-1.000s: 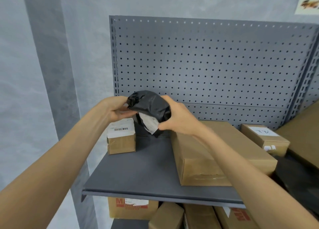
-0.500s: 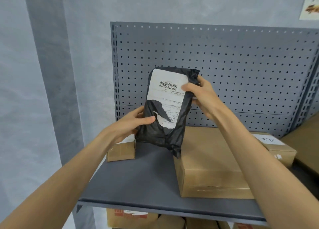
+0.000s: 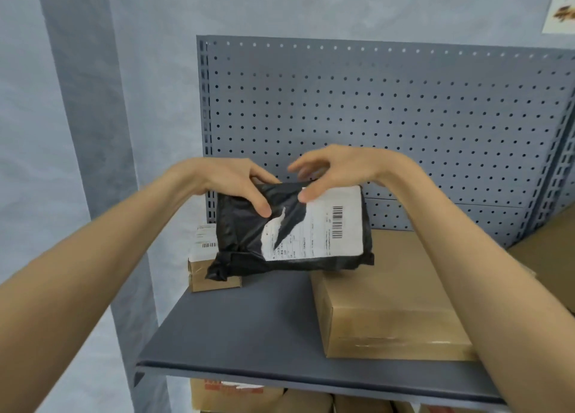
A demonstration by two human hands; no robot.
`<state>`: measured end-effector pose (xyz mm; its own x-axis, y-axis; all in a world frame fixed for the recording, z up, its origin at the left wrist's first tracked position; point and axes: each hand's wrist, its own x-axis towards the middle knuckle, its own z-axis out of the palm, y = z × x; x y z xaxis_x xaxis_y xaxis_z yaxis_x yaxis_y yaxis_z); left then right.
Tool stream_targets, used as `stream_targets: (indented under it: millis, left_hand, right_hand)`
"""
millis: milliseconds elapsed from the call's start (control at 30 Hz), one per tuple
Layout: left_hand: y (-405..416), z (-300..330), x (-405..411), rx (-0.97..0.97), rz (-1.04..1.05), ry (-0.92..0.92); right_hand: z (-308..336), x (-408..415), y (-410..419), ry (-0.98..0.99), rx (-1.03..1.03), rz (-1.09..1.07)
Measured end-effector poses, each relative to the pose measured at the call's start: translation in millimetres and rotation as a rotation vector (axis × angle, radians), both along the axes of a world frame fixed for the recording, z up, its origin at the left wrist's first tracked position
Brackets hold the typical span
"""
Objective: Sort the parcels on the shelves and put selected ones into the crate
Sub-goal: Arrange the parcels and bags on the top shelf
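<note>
At the near edge of the view, two bare forearms reach up and forward over the grey metal shelf [image 3: 236, 325]. On that shelf, to the right, lies a large brown cardboard box [image 3: 389, 303], long side running away from the viewer, with clear tape across its near face. Beyond the bare middle of the shelf, both hands meet at a black plastic mailer bag [image 3: 280, 229].

The bag is held on its long side, its right lower end over the back of the large box; whether it touches the box cannot be told. It is glossy, creased and slightly puffed, with a crumpled flap at the lower left corner. A white shipping label [image 3: 326, 226] covers its right half, with a barcode near the upper right; the label's left part is torn, black film showing through the tear. The print is too small to read.

The left hand [image 3: 230, 182] grips the bag's upper left edge, thumb pressed on the front face. The right hand [image 3: 339, 170] hovers at the top edge, fingers curled and spread, one fingertip touching the label's upper left corner.

Behind the bag's left end stands a small cardboard box [image 3: 208, 266] with a barcode label. Farthest back rises the grey pegboard panel [image 3: 389, 117].
</note>
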<state>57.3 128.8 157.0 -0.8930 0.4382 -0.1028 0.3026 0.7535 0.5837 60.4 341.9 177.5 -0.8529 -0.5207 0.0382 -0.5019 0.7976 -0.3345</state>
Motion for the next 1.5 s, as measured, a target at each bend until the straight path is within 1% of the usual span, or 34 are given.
stream_targets:
  millis: [33, 67, 100, 167, 233, 267, 333, 367, 400, 433, 467, 567, 600, 633, 733, 833, 933, 1033, 1133, 1267, 1400, 1500]
  left_hand:
    - [3, 6, 1, -0.028, -0.006, 0.003]
    - [6, 10, 3, -0.05, -0.011, 0.007]
    - [7, 12, 3, -0.067, -0.016, 0.013]
    - [5, 11, 2, -0.034, -0.016, 0.049]
    - [1, 4, -3, 0.102, 0.022, 0.179]
    - [-1, 0, -5, 0.177, 0.06, 0.295]
    - [-7, -12, -8, 0.347, 0.19, 0.534]
    - [-8, -19, -6, 0.474, 0.288, 0.586]
    - [-8, -27, -1, 0.624, 0.381, 0.584]
    - [-7, -37, 3, 0.751, 0.455, 0.537]
    - [-3, -47, 9, 0.827, 0.496, 0.464]
    - [15, -74, 23, 0.909, 0.475, 0.178]
    - [20, -80, 25, 0.945, 0.464, 0.118]
    - [23, -84, 26, 0.975, 0.465, 0.097]
    - [23, -88, 26, 1.011, 0.508, 0.123]
    - [18, -92, 27, 1.021, 0.55, 0.119]
    - [17, -104, 26, 1.008, 0.584, 0.092]
    - [18, -124, 24, 0.996, 0.604, 0.005]
    - [20, -143, 24, 0.925, 0.608, 0.024]
    - [20, -162, 25, 0.893, 0.623, 0.012]
    - [19, -180, 24, 0.827, 0.596, -0.02]
    - [18, -190, 20, 0.81, 0.62, -0.048]
  right_hand:
    - [-1, -1, -4, -0.061, 0.075, 0.003]
    - [-4, -2, -6, -0.101, 0.092, 0.004]
    - [-8, -3, -6, -0.123, 0.054, 0.005]
    - [-19, -7, -1, -0.13, -0.105, -0.003]
    - [-31, -9, 5, -0.113, -0.278, -0.038]
    - [-37, -10, 7, -0.11, -0.366, -0.059]
    - [-51, -11, 10, -0.138, -0.588, -0.108]
    - [-57, -10, 9, -0.16, -0.717, -0.139]
    - [-62, -8, 8, -0.177, -0.837, -0.183]
    - [-67, -8, 6, -0.197, -0.948, -0.24]
    - [-72, -9, 3, -0.227, -1.045, -0.312]
    - [-88, -13, -14, -0.366, -1.256, -0.501]
    - [-93, -15, -22, -0.4, -1.303, -0.526]
    - [-97, -14, -29, -0.415, -1.333, -0.541]
    - [-107, -11, -45, -0.387, -1.37, -0.576]
    - [-116, -8, -54, -0.378, -1.34, -0.614]
    - [-127, -3, -63, -0.323, -1.253, -0.641]
    - [-141, 0, -69, -0.19, -1.137, -0.658]
    - [-153, 4, -71, -0.083, -0.986, -0.679]
    - [-170, 6, -76, -0.124, -0.881, -0.69]
    - [-186, 6, -77, -0.145, -0.821, -0.71]
    - [-195, 5, -76, -0.194, -0.776, -0.714]
